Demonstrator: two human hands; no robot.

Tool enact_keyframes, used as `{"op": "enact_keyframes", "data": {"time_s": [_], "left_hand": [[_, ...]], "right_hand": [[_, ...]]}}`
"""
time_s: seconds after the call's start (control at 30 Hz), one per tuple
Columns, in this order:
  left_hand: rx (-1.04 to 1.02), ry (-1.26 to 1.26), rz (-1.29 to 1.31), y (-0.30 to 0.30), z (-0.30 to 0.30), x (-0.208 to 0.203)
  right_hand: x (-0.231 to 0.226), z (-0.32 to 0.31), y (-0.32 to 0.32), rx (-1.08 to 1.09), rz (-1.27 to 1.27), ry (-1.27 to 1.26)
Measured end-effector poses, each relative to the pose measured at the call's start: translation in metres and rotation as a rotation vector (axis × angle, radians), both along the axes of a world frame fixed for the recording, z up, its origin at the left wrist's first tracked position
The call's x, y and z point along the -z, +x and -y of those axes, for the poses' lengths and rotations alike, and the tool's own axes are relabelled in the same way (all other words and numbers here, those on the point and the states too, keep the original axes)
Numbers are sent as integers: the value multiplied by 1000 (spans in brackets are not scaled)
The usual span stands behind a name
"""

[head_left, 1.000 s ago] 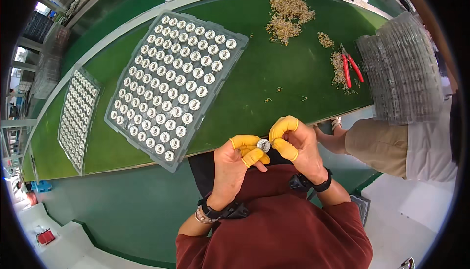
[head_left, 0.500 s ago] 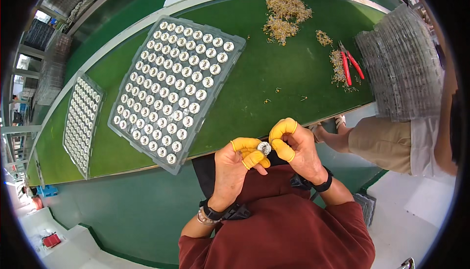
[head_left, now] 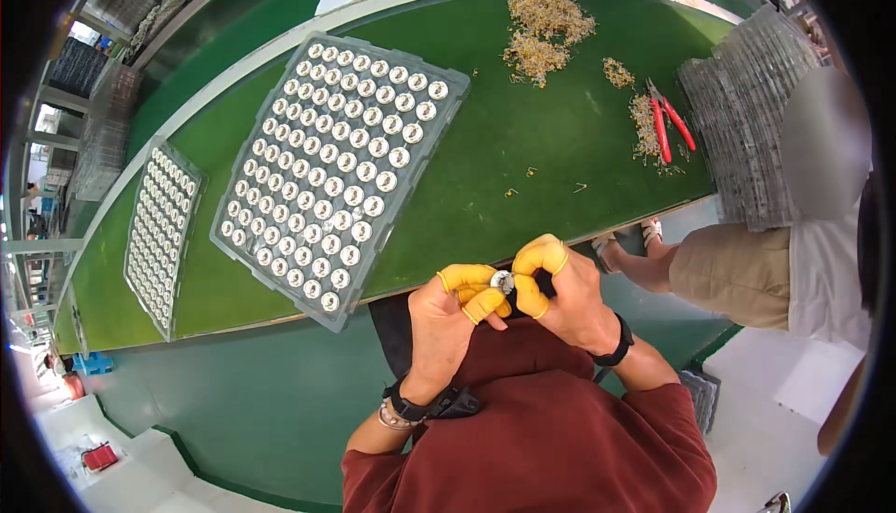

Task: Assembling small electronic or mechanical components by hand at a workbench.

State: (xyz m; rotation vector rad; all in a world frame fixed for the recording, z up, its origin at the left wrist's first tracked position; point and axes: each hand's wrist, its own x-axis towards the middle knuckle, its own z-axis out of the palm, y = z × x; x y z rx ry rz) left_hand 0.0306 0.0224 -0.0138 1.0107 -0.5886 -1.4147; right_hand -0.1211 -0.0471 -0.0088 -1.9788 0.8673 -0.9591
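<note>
In front of my body, over the table's near edge, a small round white part with a metallic centre (head_left: 502, 281) is pinched in my left hand (head_left: 446, 324). Yellow finger covers are on the fingers of both hands. My right hand (head_left: 571, 300) closes thumb and forefinger at the right rim of this part; whatever sits between those fingertips is hidden. To the left lies a clear plastic tray (head_left: 366, 275) filled with rows of similar round white parts. Several tiny loose leaded components (head_left: 531, 172) lie on the green table just beyond my hands.
Heaps of small leaded components (head_left: 546, 23) lie at the far side, with red-handled cutters (head_left: 665, 126) to their right. Stacked clear trays (head_left: 747, 130) stand at the table's right end. A second filled tray (head_left: 161, 233) is far left. Another person (head_left: 728, 270) stands at right.
My right fingers have come down and closed in on the round part's rim. The view has shifted slightly. The person at right has moved.
</note>
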Motion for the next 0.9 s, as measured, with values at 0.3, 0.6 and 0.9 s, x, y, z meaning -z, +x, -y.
{"op": "enact_keyframes", "data": {"time_s": [0.3,0.6,0.9], "left_hand": [[-9,-38,77,1,-4,7],[-18,-229,429,3,-9,11],[-1,-128,75,3,-7,5]], "right_hand": [[7,5,1,-75,-76,-375],[-4,-2,-2,-142,70,101],[8,-8,1,-124,399,455]]}}
